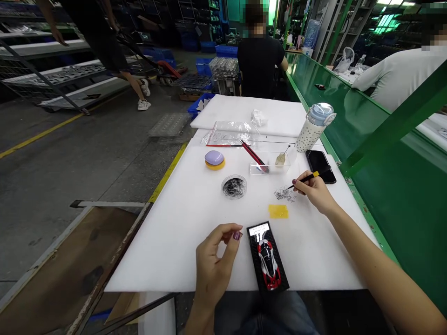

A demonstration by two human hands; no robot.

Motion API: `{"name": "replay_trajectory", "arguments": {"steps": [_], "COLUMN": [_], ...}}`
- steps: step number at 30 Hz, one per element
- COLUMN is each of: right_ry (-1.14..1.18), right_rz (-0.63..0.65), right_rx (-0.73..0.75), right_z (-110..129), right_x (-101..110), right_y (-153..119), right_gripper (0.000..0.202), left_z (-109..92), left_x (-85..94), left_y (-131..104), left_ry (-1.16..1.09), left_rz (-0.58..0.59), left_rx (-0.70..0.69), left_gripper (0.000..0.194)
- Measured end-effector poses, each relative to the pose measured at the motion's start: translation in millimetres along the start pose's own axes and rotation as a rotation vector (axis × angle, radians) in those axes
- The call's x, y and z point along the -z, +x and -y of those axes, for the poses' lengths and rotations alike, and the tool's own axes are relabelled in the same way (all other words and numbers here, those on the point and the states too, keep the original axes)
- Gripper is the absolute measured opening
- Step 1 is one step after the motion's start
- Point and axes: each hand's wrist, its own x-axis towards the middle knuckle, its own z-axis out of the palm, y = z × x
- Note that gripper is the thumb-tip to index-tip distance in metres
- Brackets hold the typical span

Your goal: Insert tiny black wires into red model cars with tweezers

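My right hand (316,193) grips slim black tweezers (307,177) with a yellow band. Their fine tip touches a scatter of tiny black slivers (284,194) on the white table. My left hand (214,263) is raised near the front edge, thumb and forefinger brought together in a pinch; anything between them is too small to make out. Just right of it lies a red, white and black model car (268,265) on a dark base (256,260) with a white label. A round clear dish (234,187) holds more black slivers. Yellow tape (278,211) sticks to the table between the hands.
Behind the dish are a purple-and-yellow oval object (214,159), a clear tray (275,168) with red-black tools (254,157), and a plastic bag (230,132). A bottle (314,128) and phone (320,166) stand at right. A green rail (363,209) borders the table. Other people are nearby.
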Motion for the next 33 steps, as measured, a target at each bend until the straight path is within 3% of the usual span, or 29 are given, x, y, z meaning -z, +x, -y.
{"name": "replay_trajectory", "arguments": {"steps": [4, 13, 23, 28, 33], "right_ry": [0.008, -0.048, -0.035, 0.145, 0.297], "right_rz": [-0.124, -0.052, -0.106, -0.106, -0.07], "right_rx": [-0.05, -0.081, -0.107, -0.029, 0.085], "right_z": [-7, -10, -9, -3, 6], "right_x": [-9, -16, -21, -16, -12], "right_y": [12, 13, 14, 0, -36], "right_gripper": [0.044, 0.039, 0.032, 0.044, 0.042], "left_z": [4, 2, 5, 7, 7], "left_x": [-3.5, -6.4, -6.4, -2.4, 3.8], "left_y": [3, -1, -3, 1, 9], "left_ry": [0.016, 0.067, 0.079, 0.125, 0.239], "left_rz": [-0.026, -0.026, -0.016, 0.015, 0.103], "left_rx": [-0.002, -0.125, -0.164, -0.215, -0.347], "left_gripper": [0.022, 0.011, 0.011, 0.009, 0.011]}}
